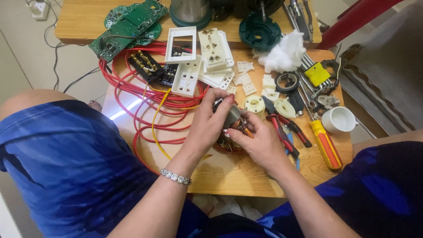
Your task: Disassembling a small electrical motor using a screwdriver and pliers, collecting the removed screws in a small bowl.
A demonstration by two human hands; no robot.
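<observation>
the left hand (207, 121) and the right hand (260, 143) both hold a small motor part (231, 117), grey metal with copper wire under it, just above the wooden desk (229, 176); both grips are closed around it. much of the part is hidden by the fingers, so its shape is hard to tell. a white cup (338, 120) stands at the right; i cannot see inside it. near the hands lie red wires (141, 94), white plastic socket plates (213, 50), pliers (282, 128) and a screwdriver (326, 145) with an orange handle.
</observation>
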